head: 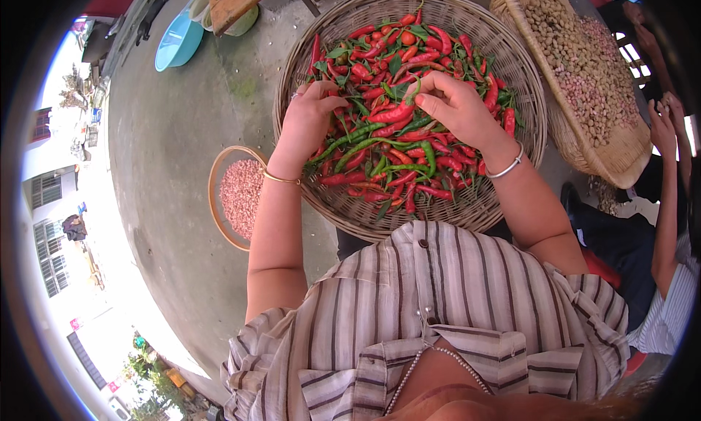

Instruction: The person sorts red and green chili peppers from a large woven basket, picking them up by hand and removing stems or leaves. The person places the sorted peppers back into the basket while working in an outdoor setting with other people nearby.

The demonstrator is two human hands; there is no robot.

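A large round wicker basket [495,21] stands before me, spread with chili peppers [378,185], mostly red with several green ones and some leaves. Over its middle, my right hand [452,106] pinches a red chili pepper [395,114] near its green stem, between thumb and fingers. My left hand [315,111] hangs over the left side of the heap with its fingers bent down. Its fingertips are partly hidden, so whether it holds a pepper is unclear.
A round sieve [213,202] with pink kernels sits on the concrete floor at left. At right, a woven scoop basket [520,37] bears peanuts [586,76], near another person's hands [665,125]. A blue basin [178,43] and a wooden bench [235,7] stand at upper left.
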